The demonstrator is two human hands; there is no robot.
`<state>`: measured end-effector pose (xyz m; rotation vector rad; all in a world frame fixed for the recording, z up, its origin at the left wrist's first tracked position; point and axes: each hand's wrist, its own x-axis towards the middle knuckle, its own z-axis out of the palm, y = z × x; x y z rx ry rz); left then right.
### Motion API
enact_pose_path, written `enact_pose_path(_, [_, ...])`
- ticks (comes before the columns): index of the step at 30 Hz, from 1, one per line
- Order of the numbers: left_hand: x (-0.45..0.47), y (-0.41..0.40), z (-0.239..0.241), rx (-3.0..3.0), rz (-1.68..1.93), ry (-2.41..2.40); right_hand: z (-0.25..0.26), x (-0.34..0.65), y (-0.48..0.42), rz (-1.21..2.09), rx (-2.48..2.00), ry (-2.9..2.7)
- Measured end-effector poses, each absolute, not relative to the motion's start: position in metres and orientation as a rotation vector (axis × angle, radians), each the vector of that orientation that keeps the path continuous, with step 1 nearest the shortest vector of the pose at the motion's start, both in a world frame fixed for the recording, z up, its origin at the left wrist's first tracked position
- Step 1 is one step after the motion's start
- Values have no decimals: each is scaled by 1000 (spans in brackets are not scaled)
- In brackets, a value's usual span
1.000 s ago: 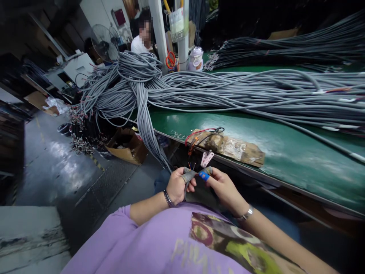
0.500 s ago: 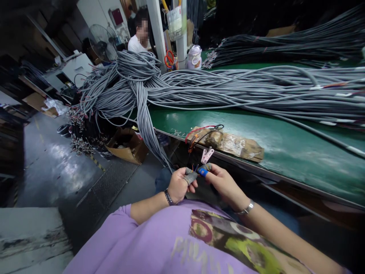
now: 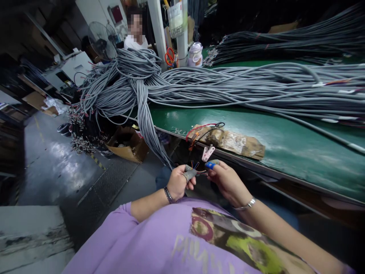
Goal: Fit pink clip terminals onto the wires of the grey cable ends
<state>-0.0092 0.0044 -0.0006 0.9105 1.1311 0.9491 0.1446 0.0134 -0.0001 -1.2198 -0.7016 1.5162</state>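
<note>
Thin coloured wires [image 3: 201, 172] fan out from the fingertips of my left hand [image 3: 179, 182], which is closed on them in a pinch. Its thumb and forefinger wear grey coverings. Grey cables [image 3: 149, 123] hang off the table edge in a bundle that runs down to this hand. My right hand [image 3: 226, 180], a blue band round one digit, is closed at the other end of some wires. Its fingertips are partly hidden. A pink clip [image 3: 208, 153] sits at the table edge just above my right hand.
The green table [image 3: 299, 140] carries a big pile of grey cables [image 3: 199, 85]. A taped wooden block [image 3: 235, 143] with red and black leads lies near its edge. Darker cables [image 3: 273, 43] lie behind. At lower left stands an open cardboard box [image 3: 134, 146]. A person [image 3: 136, 30] sits beyond the post.
My right hand has moved a little right, away from my left, and more of the wires shows between them. My left hand stays almost in place. The person behind has turned.
</note>
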Motion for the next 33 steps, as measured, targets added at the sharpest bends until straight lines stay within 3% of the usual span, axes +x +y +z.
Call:
enact_pose_path(6, [-20, 12, 10, 854, 847, 1026, -6, 159, 21, 1701, -1075, -491])
enact_pose_path(12, [-24, 26, 23, 719, 550, 767, 1, 159, 39, 1761, -1013, -734])
enact_pose_path(33, [-10, 44, 18, 624, 463, 691, 10, 139, 49, 1708, -939, -515])
